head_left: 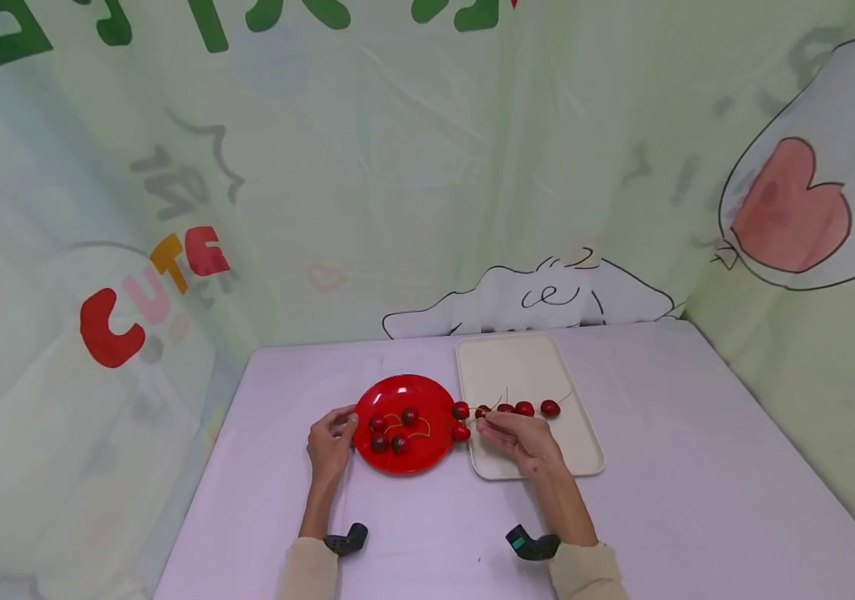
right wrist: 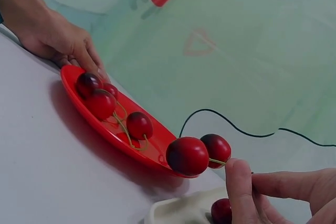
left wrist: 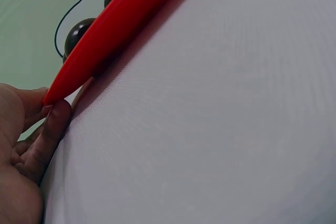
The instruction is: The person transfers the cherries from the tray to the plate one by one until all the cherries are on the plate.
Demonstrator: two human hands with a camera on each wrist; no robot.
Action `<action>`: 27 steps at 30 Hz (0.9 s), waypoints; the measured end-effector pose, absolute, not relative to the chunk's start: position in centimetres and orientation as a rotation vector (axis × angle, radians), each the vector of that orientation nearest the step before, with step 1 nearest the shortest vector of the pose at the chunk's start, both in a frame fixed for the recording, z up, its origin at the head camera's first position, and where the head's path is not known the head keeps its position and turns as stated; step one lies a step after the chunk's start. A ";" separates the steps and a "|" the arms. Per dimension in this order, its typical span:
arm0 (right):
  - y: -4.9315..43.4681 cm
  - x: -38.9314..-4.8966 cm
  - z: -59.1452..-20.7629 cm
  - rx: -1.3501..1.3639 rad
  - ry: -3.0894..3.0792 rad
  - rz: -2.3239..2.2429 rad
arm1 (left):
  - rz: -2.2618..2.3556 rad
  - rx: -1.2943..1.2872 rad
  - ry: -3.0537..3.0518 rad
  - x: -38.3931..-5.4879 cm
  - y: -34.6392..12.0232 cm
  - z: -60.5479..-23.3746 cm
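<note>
At the left rim of a red plate [head_left: 427,393], my left hand [head_left: 330,446] pinches the edge between thumb and fingers, as the left wrist view also shows. Several dark red cherries [head_left: 399,443] with green stems lie on this plate. My right hand [head_left: 523,442] pinches the stems of two cherries [right wrist: 187,156], which stick out leftward from the fingertips beside the plate's right rim. Below that hand is a cream tray [head_left: 513,358], where several more cherries [head_left: 550,408] lie in a rough row, partly behind the fingers.
Plate and tray stand side by side on a table with a pale lilac cloth [head_left: 667,467]. A printed curtain [head_left: 412,183] hangs behind the table and along its sides. Each wrist wears a small black device [head_left: 532,543].
</note>
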State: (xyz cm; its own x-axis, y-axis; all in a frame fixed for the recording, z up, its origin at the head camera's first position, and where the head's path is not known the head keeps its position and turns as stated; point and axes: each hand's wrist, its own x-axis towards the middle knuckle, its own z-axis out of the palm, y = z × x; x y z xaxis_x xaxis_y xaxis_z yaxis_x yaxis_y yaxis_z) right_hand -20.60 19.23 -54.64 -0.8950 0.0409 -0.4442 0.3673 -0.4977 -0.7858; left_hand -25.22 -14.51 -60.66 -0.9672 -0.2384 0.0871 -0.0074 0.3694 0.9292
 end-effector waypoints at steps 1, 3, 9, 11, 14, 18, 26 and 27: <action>19.1 -20.6 -54.7 0.608 1.445 -2.490 | -1.636 0.223 -2.427 -25.1 -14.5 -60.7; 18.8 -20.6 -54.9 0.596 1.426 -2.493 | -1.630 0.227 -2.429 -24.9 -14.6 -60.7; 17.9 -20.8 -54.7 0.586 1.427 -2.504 | -1.635 0.209 -2.416 -24.9 -14.7 -60.7; 17.5 -20.9 -54.6 0.602 1.435 -2.498 | -1.630 0.208 -2.418 -24.9 -14.7 -60.6; 17.0 -21.0 -54.5 0.633 1.449 -2.492 | -1.626 0.204 -2.419 -25.0 -14.7 -60.5; 16.4 -21.2 -54.5 0.645 1.459 -2.490 | -1.622 0.201 -2.421 -25.2 -14.7 -60.3; 15.1 -21.5 -54.6 0.688 1.535 -2.451 | -1.624 0.204 -2.417 -25.2 -14.5 -60.3; 15.0 -21.6 -54.6 0.700 1.547 -2.446 | -1.625 0.205 -2.417 -25.3 -14.5 -60.3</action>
